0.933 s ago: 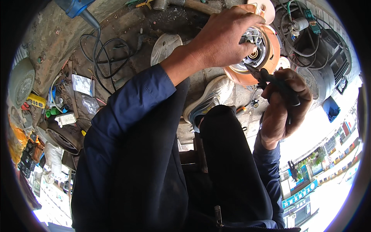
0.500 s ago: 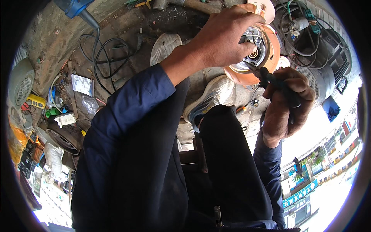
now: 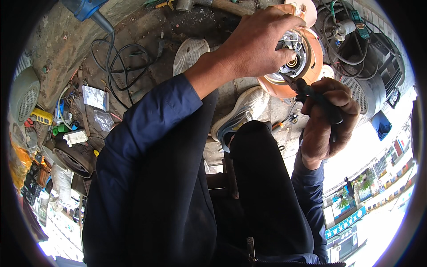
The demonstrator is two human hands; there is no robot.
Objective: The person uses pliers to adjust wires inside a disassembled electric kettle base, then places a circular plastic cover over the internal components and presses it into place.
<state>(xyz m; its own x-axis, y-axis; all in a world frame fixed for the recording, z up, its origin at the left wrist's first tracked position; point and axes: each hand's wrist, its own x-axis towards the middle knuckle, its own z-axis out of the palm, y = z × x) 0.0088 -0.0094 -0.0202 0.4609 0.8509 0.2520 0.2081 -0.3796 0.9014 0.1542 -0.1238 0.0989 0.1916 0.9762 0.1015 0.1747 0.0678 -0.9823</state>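
An orange round housing [image 3: 315, 55] with a silver metal centre and coiled copper-coloured ring sits on the ground at the upper right. My left hand [image 3: 255, 46] reaches over its left side, closed on it, with the thumb by the centre and a finger on the far rim. What the other fingers touch underneath is hidden. In my right hand [image 3: 336, 118] is a pair of dark-handled pliers [image 3: 321, 101], fingers wrapped round the handles. The pliers' jaws point up and left, at the near edge of the metal centre; I cannot tell whether they grip anything.
A hammer [image 3: 231, 6] lies beyond my left hand. Black cable [image 3: 110, 66] loops across the ground from a blue power tool [image 3: 84, 8]. A dark motor [image 3: 382, 66] with wires stands at right. My shoe [image 3: 242, 113] is just below the housing, beside an orange-handled screwdriver [image 3: 278, 126].
My right hand and the pliers have shifted very slightly, with the handles tilting a little left. My left hand and the orange housing have stayed in place.
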